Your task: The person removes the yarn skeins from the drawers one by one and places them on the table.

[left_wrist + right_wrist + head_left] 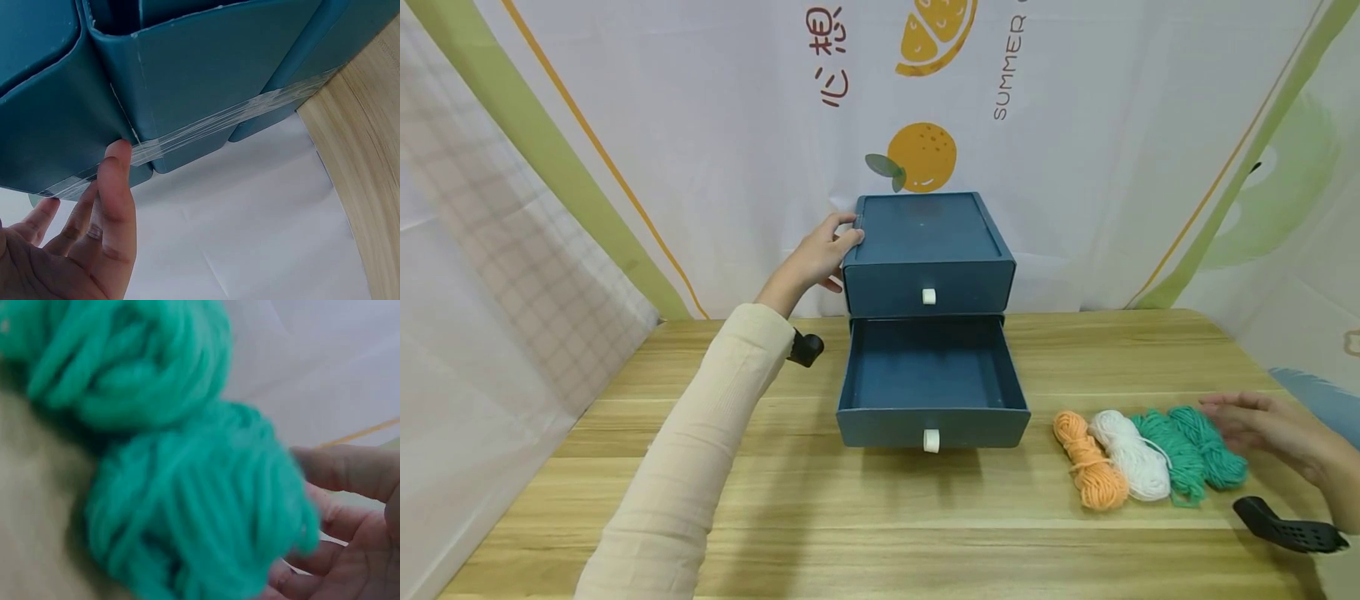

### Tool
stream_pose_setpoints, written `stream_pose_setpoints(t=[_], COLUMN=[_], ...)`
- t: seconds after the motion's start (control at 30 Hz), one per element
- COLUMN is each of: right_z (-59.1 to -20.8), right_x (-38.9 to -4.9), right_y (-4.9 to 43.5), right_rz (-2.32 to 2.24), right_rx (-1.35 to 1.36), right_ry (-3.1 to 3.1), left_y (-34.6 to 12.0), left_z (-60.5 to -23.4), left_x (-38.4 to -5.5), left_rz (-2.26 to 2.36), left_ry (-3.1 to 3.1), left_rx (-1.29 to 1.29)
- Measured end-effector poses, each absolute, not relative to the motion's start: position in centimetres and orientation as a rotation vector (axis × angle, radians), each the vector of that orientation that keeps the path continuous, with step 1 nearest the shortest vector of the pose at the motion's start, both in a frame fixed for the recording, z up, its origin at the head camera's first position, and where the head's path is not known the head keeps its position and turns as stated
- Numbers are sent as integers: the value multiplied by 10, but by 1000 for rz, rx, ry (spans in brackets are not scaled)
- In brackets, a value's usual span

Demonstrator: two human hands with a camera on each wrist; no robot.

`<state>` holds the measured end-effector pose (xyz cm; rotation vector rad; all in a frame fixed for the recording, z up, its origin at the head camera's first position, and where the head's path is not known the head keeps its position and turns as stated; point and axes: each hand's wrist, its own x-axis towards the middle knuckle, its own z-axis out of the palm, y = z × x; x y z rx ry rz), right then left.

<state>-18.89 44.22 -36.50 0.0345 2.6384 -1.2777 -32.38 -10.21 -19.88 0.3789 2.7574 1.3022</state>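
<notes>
A dark blue two-drawer cabinet (925, 229) stands on the table, its lower drawer (934, 429) pulled out with a bare inside and its upper one closed. My left hand (822, 254) rests against the cabinet's upper left side, fingers extended; the left wrist view shows fingertips at a strip of clear tape (206, 128) there. To the right lie skeins of yarn: orange (1090, 462), white (1131, 454) and two green, side by side. My right hand (1273, 429) is beside the outer green skein (1210, 446), its loosely bent fingers right at the yarn's side in the right wrist view.
The wooden table (700, 500) ends at a white curtain (715, 125) printed with oranges behind the cabinet. Black camera mounts show at both wrists, the right one (1288, 525) low over the table. White knobs (932, 440) stick out from the drawer fronts.
</notes>
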Motion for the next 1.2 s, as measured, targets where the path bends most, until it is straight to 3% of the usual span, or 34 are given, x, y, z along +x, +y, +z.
stream_pose_setpoints(t=[0.3,0.57,0.93,1.2], right_z=[-369,-304,-282,-282], right_x=[-207,-176,-149,-132], right_y=[442,350,262,215], right_rz=[-1171,-1211,-1465,-1710], right_rx=[-51,-210,-598,-997], right_ry=[2822,2858,2644,2109], left_y=[-102,-101,-102,-102], left_z=[-199,-198,-199,-198], left_x=[-323,-322,-323,-322], left_rz=[1299,1312,1311,1296], left_ry=[2761,2756,2760,2768], left_rx=[381,374,379,381])
